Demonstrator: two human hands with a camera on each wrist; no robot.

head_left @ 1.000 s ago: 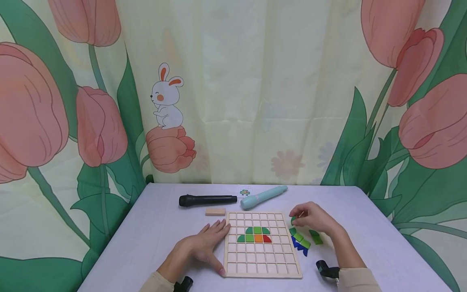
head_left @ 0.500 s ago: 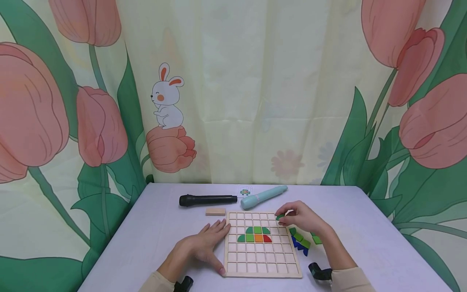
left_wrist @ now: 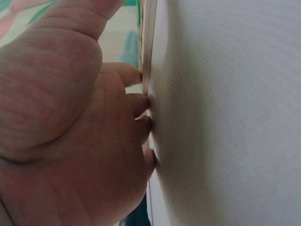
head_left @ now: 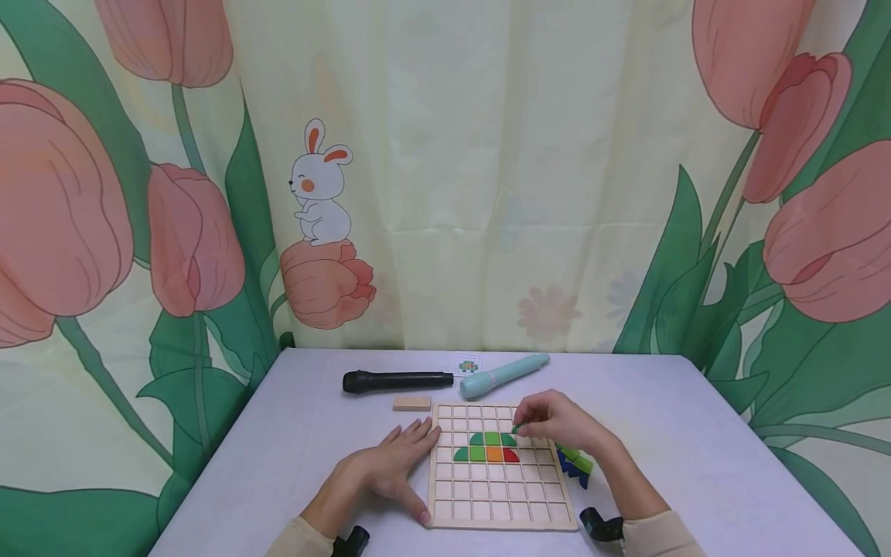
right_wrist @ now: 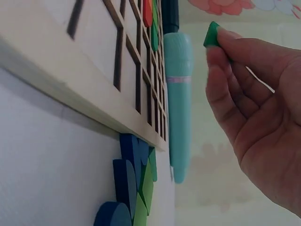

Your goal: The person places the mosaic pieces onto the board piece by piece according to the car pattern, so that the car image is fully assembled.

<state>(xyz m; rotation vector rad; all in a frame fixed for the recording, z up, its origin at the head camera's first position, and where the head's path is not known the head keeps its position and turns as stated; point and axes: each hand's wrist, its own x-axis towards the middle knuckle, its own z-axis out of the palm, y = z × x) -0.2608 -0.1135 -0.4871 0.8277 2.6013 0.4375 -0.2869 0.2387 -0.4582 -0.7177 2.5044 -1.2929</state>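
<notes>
My left hand (head_left: 386,468) lies with fingers spread on the white table, its fingertips and thumb touching the left edge of a wooden grid board (head_left: 501,512). In the board's cells sit several green pieces (head_left: 492,439), an orange piece (head_left: 494,454) and a red piece (head_left: 511,455). Above the board's upper right part, my right hand (head_left: 560,422) pinches a green piece (right_wrist: 211,36) between thumb and fingertips. From the right wrist view, this piece is held up off the board.
Loose blue pieces (right_wrist: 124,181) and light green pieces (right_wrist: 146,186) lie along the board's right edge. Behind the board are a black microphone-shaped object (head_left: 397,381), a teal one (head_left: 504,376), a small pattern card (head_left: 468,364) and a wooden block (head_left: 412,404).
My right hand has moved left from beside the board to over it, carrying the green piece. The left hand stays in place.
</notes>
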